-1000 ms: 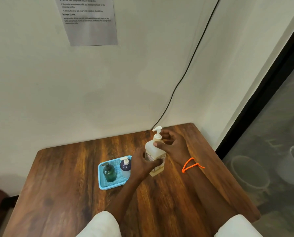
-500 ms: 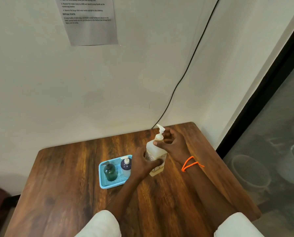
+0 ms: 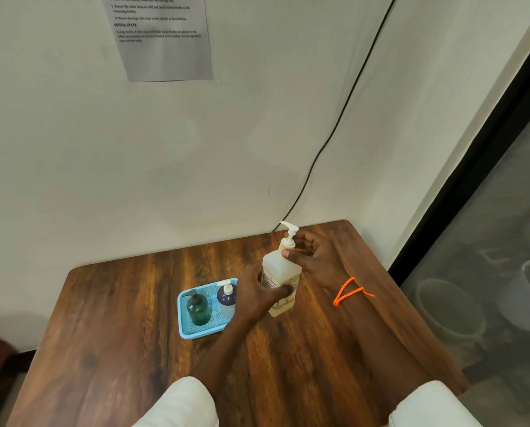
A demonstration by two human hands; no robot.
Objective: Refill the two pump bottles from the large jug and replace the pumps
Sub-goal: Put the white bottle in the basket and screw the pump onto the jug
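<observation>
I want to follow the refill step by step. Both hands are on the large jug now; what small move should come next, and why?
Probably keep unscrewing the jug's pump. The left hand grips the large jug low on its body, the right hand pinches the collar under the pump, and the pump is still seated, so nothing can be poured into the two small bottles in the blue tray.

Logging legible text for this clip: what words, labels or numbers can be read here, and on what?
"INITIAL STATE": bold heading on the wall sheet.
Sheet's numbered lines: too blurred to quote reliably.
Jug label: print too small to read.
Green bottle and blue bottle: no readable text.
</observation>
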